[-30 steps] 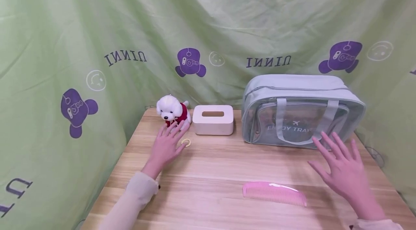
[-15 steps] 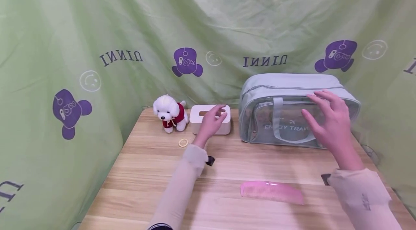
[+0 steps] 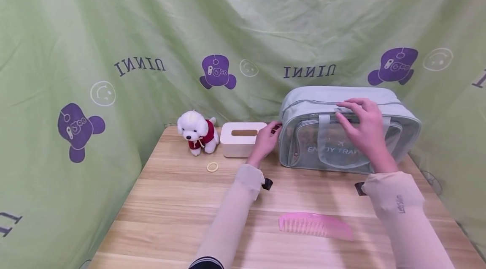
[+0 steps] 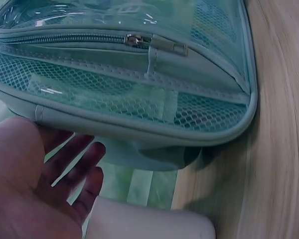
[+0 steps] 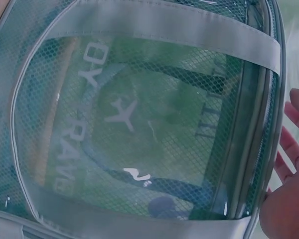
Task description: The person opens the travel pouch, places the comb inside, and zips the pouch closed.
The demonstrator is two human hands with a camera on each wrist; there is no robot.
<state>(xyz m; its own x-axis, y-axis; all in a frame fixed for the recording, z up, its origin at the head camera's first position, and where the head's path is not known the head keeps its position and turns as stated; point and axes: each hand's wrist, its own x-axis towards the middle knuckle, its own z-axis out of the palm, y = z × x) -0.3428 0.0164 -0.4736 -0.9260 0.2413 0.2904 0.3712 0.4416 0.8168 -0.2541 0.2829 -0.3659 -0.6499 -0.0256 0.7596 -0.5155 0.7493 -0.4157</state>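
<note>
A grey-green travel bag (image 3: 303, 104) with clear mesh-lined panels and pale straps stands upright at the right back of the table. My left hand (image 3: 263, 141) is at its left side, in the gap beside a white tissue box (image 3: 232, 149). In the left wrist view its fingers (image 4: 79, 154) spread loosely along the bag's side edge, below a zipper pull (image 4: 169, 46). My right hand (image 3: 366, 127) hovers at the upper front of the bag, thumb and fingers apart near the top zipper. The right wrist view has its fingertips (image 5: 289, 142) right at the top edge.
A white plush dog (image 3: 194, 124) in a red top stands left of the tissue box. A yellow ring (image 3: 212, 167) lies before it. Near the front lies a pink comb (image 3: 317, 223) on the wooden table (image 3: 171, 201). A green patterned curtain (image 3: 159, 15) hangs behind.
My left hand has moved right from beside the plush dog, past the tissue box, to the bag's left side. My right hand has risen and moved left to the bag's upper front.
</note>
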